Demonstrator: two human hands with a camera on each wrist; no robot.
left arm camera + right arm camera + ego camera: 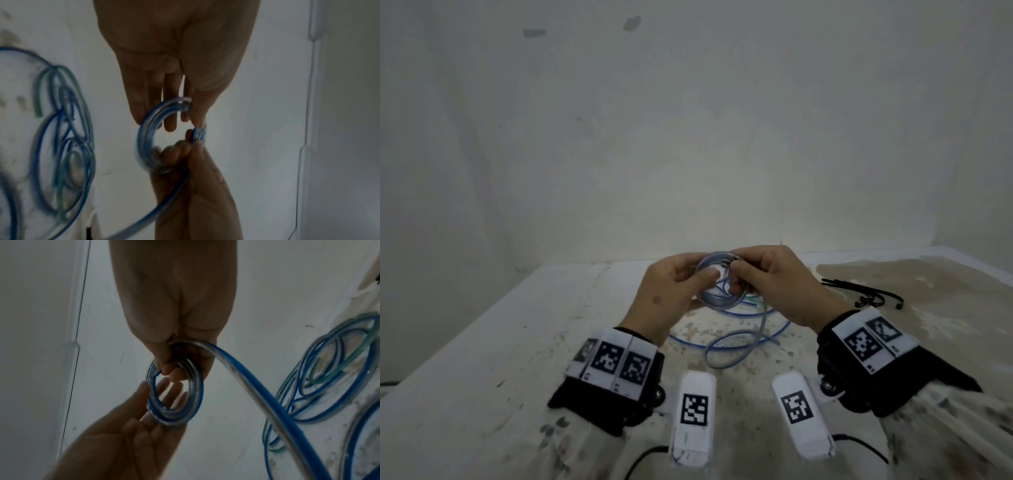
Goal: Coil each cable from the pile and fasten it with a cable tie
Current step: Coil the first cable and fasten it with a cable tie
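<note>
A small coil of blue-and-clear cable (pixel 717 282) hangs above the table between both hands. My left hand (pixel 681 284) pinches its left side, thumb on the front and fingers behind it. My right hand (pixel 763 274) grips the right side with curled fingers. In the left wrist view the coil (pixel 147 139) sits between my left hand (pixel 170 120) and my right hand (pixel 185 155). In the right wrist view my right hand (pixel 172 369) clasps the coil (pixel 195 395) while my left hand (pixel 144 410) supports it. A loose tail (pixel 265 395) runs from the coil down to the table.
A pile of loose blue and green cables (pixel 739 332) lies on the stained white table (pixel 500 342) under my hands. A bunch of black cable ties (pixel 866 294) lies to the right. A plain wall rises just behind the table.
</note>
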